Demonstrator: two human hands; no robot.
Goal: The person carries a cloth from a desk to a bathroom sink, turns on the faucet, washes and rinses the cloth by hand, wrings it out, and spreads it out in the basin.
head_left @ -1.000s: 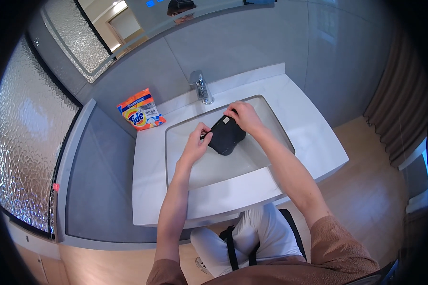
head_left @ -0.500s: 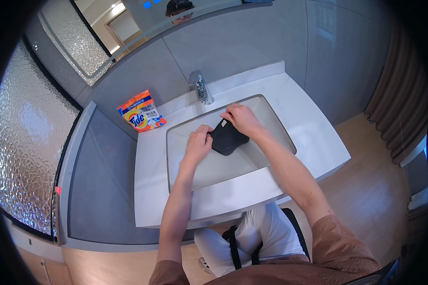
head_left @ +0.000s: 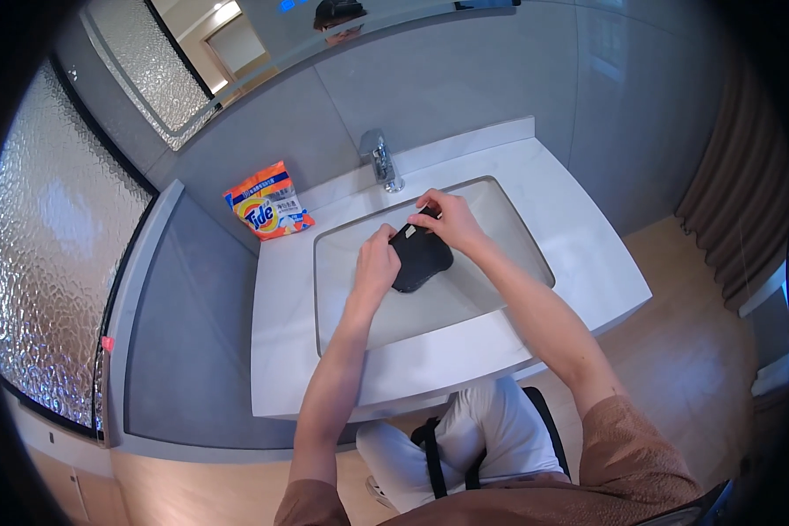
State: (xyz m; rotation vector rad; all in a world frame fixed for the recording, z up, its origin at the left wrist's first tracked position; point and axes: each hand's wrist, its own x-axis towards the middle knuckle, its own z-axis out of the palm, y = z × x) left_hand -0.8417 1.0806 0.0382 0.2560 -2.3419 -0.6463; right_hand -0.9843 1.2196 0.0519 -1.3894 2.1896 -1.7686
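A black cloth item [head_left: 422, 261] with a small white tag hangs in the washbasin [head_left: 508, 302], its lower edge curved and rounded. The cloth could be a small garment, but its exact kind does not show. My left hand [head_left: 377, 260] pinches its left upper edge, fingers closed. At the upper right edge, close to the tag, my right hand [head_left: 450, 221] grips it between thumb and fingers. Both hands are over the basin, a short way apart. Behind them stands a chrome faucet [head_left: 382, 162]; I see no water running from it.
An orange detergent bag [head_left: 268, 203] stands on the back left of the white countertop [head_left: 280, 351]. A mirror [head_left: 272, 35] and grey wall panels rise behind. Textured glass [head_left: 53, 254] is at the left, a brown curtain [head_left: 728, 167] at the right.
The view has shifted slightly. My right hand has turned and now shows its thumb and fingers on the cloth's edge. The cloth's outline has changed, and its tag hangs more to the left.
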